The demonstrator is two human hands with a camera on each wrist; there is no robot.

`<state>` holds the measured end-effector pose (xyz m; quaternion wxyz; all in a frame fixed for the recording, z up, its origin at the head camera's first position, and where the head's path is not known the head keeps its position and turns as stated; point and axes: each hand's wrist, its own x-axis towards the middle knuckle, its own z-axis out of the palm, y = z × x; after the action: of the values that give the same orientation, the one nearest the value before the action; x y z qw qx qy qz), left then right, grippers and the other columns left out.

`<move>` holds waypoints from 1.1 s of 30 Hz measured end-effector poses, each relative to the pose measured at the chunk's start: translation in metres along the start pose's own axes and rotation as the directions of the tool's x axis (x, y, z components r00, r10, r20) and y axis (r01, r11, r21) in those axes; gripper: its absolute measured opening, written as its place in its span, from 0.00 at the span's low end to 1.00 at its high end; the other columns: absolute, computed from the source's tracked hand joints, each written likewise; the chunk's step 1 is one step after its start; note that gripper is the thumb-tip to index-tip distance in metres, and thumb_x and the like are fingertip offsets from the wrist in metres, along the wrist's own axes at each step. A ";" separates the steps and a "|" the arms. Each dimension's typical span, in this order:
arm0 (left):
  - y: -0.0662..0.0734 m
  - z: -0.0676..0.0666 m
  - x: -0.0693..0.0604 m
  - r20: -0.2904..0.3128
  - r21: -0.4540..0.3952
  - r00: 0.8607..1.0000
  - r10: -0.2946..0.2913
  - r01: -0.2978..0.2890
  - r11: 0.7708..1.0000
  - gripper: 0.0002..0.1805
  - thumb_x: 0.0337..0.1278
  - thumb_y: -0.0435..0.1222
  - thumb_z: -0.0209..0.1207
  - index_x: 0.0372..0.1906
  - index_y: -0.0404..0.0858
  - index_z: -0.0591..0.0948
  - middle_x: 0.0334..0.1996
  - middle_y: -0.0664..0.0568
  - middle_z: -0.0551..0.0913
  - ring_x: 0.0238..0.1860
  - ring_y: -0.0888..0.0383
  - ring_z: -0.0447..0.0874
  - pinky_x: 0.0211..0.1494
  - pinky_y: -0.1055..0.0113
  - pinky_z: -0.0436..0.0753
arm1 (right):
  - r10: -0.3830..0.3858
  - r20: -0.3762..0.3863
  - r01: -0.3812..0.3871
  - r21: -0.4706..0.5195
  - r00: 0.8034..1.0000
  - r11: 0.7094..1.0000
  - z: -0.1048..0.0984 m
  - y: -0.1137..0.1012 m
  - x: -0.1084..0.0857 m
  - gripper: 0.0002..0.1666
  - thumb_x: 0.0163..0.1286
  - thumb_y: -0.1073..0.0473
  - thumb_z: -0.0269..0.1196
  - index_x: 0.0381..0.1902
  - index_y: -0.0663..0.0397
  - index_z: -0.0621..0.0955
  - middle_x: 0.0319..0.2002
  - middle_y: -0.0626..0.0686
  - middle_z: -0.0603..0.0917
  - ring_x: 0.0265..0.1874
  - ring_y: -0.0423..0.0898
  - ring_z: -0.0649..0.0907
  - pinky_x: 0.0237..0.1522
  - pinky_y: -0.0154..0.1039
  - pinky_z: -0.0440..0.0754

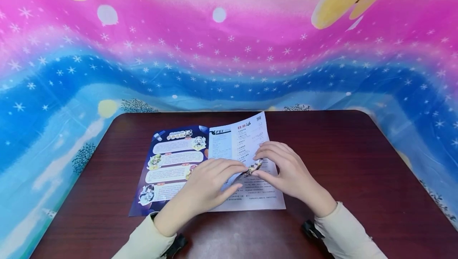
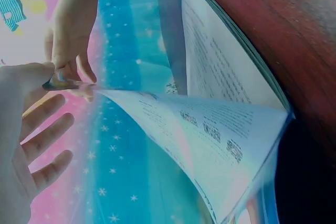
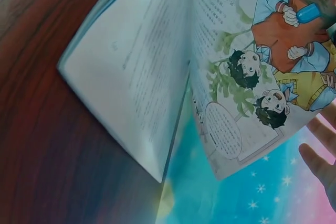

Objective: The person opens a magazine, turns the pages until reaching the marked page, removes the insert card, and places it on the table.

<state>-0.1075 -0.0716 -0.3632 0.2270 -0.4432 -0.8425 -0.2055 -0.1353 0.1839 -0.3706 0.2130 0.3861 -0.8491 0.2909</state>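
An open magazine (image 1: 247, 203) lies on the table, its dark blue left page (image 1: 143, 179) covered with cartoon figures and text bubbles. One right-hand magazine page (image 1: 247, 140), printed with a contents list, is lifted and curls towards me. In the left wrist view my left hand (image 1: 211, 181) pinches the edge of this page between thumb and forefinger, its other fingers spread. Close beside it, my right hand (image 1: 286, 167) pinches the same edge. The underside (image 3: 268, 61) shows drawn children in the right wrist view. Further text pages (image 3: 126, 72) lie beneath.
A dark reddish wooden table (image 1: 358, 163) carries the magazine. Behind it hangs a pink and blue cloth (image 1: 229, 60) with snowflakes. Black bands (image 1: 313, 229) sit at both wrists, by the light sleeves (image 1: 347, 231).
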 end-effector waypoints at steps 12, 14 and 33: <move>-0.006 0.001 0.000 -0.108 0.021 0.994 0.012 -0.010 1.000 0.18 0.60 0.35 0.66 0.56 0.46 0.83 0.47 0.58 0.86 0.48 0.61 0.84 0.54 0.67 0.81 | -0.016 -0.050 0.016 -0.002 0.999 1.000 0.000 -0.002 0.001 0.31 0.69 0.36 0.60 0.55 0.54 0.82 0.56 0.51 0.82 0.59 0.50 0.77 0.65 0.48 0.67; -0.009 -0.001 -0.003 -0.121 0.033 0.993 -0.010 0.014 0.999 0.19 0.59 0.34 0.67 0.56 0.46 0.83 0.48 0.58 0.86 0.48 0.61 0.84 0.52 0.66 0.82 | 0.005 -0.050 -0.006 -0.016 0.999 1.000 -0.002 -0.002 0.000 0.33 0.71 0.35 0.58 0.60 0.53 0.81 0.60 0.52 0.80 0.61 0.52 0.76 0.65 0.51 0.67; -0.046 -0.033 -0.072 -0.184 0.191 0.958 -0.218 0.252 0.949 0.24 0.47 0.31 0.73 0.54 0.42 0.84 0.47 0.50 0.86 0.47 0.51 0.86 0.47 0.53 0.84 | 0.149 0.207 -0.109 -0.192 0.967 0.975 -0.008 0.013 -0.040 0.31 0.62 0.46 0.71 0.61 0.49 0.80 0.61 0.51 0.80 0.60 0.51 0.77 0.61 0.54 0.72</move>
<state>-0.1029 -0.1605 -0.3841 0.3139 -0.2945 -0.8855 -0.1748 -0.1199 0.2176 -0.3931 0.1322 0.3388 -0.9136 0.1819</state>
